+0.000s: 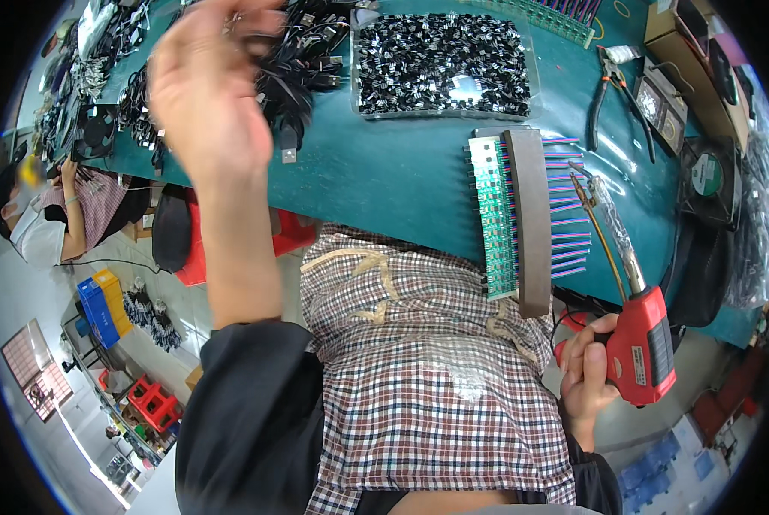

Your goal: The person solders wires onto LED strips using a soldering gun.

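One board [494,210] between right hand [588,371], closed round soldering gun [643,352]; left hand [213,99] unclear.

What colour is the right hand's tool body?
The tool body is red and black, in the head view.

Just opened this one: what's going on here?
The right hand grips a red soldering gun, its tip near the coloured wires beside a brown bar and green circuit-board strip; contact is unclear. The left hand, blurred, is raised near black cables; I can't tell whether it holds anything.
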Demonstrator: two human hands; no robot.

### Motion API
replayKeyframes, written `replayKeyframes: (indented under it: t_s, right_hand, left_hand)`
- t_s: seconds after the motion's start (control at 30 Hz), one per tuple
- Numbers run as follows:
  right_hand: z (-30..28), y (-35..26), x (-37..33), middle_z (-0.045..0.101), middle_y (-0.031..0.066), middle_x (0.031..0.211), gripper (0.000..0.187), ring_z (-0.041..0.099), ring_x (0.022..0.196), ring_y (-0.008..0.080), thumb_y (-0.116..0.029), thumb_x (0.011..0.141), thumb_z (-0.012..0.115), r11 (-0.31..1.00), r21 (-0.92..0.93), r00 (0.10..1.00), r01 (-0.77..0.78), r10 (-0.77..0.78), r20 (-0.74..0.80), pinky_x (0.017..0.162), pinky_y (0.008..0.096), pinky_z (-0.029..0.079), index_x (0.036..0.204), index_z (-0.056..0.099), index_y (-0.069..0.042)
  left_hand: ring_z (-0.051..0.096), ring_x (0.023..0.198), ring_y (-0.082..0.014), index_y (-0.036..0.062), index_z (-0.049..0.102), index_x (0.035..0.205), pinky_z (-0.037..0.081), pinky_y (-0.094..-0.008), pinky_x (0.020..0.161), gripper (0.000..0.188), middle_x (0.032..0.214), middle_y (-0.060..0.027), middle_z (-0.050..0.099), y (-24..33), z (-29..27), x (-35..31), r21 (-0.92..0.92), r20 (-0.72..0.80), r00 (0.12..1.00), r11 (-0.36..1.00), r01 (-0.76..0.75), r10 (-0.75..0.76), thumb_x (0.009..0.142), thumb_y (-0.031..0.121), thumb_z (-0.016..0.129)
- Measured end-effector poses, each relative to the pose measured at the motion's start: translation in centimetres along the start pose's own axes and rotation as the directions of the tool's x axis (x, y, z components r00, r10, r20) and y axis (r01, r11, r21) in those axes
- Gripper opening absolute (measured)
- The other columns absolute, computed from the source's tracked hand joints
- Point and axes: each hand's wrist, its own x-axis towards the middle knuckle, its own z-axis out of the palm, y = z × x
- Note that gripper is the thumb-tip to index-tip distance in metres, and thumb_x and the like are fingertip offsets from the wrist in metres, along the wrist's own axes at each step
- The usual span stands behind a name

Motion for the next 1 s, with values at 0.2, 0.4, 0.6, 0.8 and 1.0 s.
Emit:
replayKeyframes:
  t_s: [0.2,0.4,0.6,0.8,1.0]
  right_hand:
    - [-0.1,0.0,-0.4,0.046,0.0022,0.065,0.026,0.035,0.044,0.0063,-0.014,0.093,0.057,1.000,-0.003,0.999,0.003,-0.003,-0.046,0.043,0.0230,0.033,0.112,0.048,0.001]
    - [-0.2,-0.1,-0.2,0.046,0.0017,0.064,0.027,0.034,0.043,0.0056,-0.014,0.093,0.058,1.000,-0.006,0.999,0.015,-0.015,-0.042,0.043,0.0225,0.032,0.112,0.048,0.001]
    - [0.2,0.2,0.1,0.045,0.0015,0.063,0.025,0.033,0.042,0.0053,-0.012,0.092,0.057,1.000,0.013,0.997,0.029,-0.028,-0.071,0.043,0.0222,0.033,0.111,0.048,0.002]
    - [-0.1,-0.1,0.0,0.044,0.0019,0.062,0.025,0.033,0.042,0.0059,-0.011,0.092,0.056,0.999,-0.004,0.997,0.033,-0.033,-0.063,0.044,0.0227,0.034,0.112,0.048,0.002]
    - [0.8,-0.9,1.6,0.050,0.0049,0.072,0.029,0.038,0.047,0.0058,-0.008,0.091,0.058,0.992,0.006,0.987,0.124,-0.123,-0.102,0.046,0.0221,0.036,0.116,0.049,0.002]
  left_hand:
    - [0.064,0.108,-0.0296,-0.0058,0.061,0.112,0.052,-0.0381,0.097,0.031,0.111,-0.0208,0.066,1.8,1.4,0.2,-0.038,-0.151,0.988,0.999,0.038,-0.044,0.104,0.019,0.045]
    - [0.066,0.099,-0.0250,-0.0059,0.062,0.106,0.053,-0.0338,0.089,0.029,0.105,-0.0200,0.067,1.8,2.7,-1.1,-0.014,0.143,0.983,0.993,0.118,-0.115,0.104,0.018,0.046]
    - [0.066,0.087,-0.0203,-0.0041,0.062,0.103,0.054,-0.0292,0.079,0.027,0.102,-0.0186,0.070,2.3,2.9,-2.1,-0.057,0.124,0.992,0.998,0.023,-0.015,0.103,0.019,0.048]
    - [0.054,0.069,-0.0121,-0.0034,0.056,0.115,0.058,-0.0347,0.078,0.024,0.086,-0.0057,0.058,2.5,3.4,-2.6,-0.253,0.015,0.976,0.944,0.213,-0.216,0.103,0.016,0.049]
    - [0.054,0.057,-0.0018,-0.0001,0.067,0.110,0.039,-0.0153,0.048,0.019,0.083,-0.0042,0.068,5.8,9.7,-8.2,0.208,0.607,0.597,0.830,0.518,-0.525,0.096,0.009,0.057]
